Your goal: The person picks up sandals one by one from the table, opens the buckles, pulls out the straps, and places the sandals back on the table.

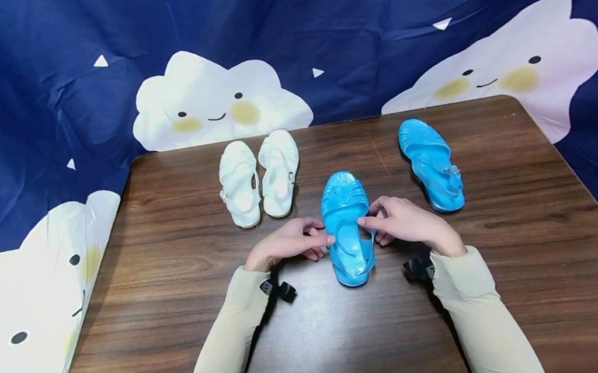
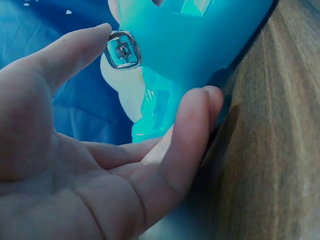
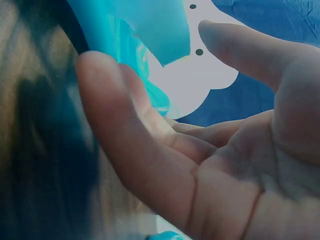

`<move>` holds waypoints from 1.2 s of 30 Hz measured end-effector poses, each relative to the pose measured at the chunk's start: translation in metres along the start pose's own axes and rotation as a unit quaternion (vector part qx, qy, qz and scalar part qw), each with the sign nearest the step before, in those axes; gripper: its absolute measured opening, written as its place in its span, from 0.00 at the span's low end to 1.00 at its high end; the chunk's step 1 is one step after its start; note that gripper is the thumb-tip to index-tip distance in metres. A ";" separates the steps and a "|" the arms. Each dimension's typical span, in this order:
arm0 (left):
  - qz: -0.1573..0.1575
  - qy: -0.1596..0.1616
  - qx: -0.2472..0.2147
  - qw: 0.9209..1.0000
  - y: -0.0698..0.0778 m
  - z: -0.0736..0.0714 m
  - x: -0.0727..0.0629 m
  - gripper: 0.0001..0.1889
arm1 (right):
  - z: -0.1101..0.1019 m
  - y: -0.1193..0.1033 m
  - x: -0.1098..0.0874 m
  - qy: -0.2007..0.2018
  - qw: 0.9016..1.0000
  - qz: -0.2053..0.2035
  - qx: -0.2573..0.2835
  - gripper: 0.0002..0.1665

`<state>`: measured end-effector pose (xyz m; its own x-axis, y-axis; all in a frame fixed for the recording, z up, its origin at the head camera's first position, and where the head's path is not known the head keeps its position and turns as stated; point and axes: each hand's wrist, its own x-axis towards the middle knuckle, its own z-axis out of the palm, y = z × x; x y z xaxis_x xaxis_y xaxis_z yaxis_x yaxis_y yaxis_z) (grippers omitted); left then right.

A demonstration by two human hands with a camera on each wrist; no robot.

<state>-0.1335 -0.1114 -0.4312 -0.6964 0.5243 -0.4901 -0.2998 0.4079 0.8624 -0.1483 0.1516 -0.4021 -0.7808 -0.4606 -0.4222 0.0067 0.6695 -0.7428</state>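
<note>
A glossy blue sandal (image 1: 344,197) lies at mid-table, toe pointing away, between my two hands. At its left side is my left hand (image 1: 294,239), the fingers loosely bent next to the sole. In the left wrist view the thumb tip meets the metal buckle (image 2: 123,50) on the strap. My right hand (image 1: 409,220) is at the sandal's right side with relaxed fingers. A small gap separates its thumb (image 3: 235,45) from the strap in the right wrist view. Whether the fingertips touch the sole there is hard to tell.
A second blue sandal (image 1: 431,164) lies farther back on the right. Two white sandals, one on the left (image 1: 239,182) and one on the right (image 1: 280,173), sit side by side at the back left. Behind the brown wooden table (image 1: 179,266) hangs a dark blue cloud-print cloth (image 1: 339,25).
</note>
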 end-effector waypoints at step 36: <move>0.002 0.045 -0.109 0.993 -0.004 0.009 0.009 0.38 | 0.013 0.004 0.011 -0.071 0.983 0.050 0.161 0.48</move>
<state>-0.1323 -0.1020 -0.4403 -0.7502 0.4537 -0.4809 -0.4234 0.2290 0.8765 -0.1491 0.1414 -0.4167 -0.6708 -0.4941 -0.5530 0.2941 0.5073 -0.8100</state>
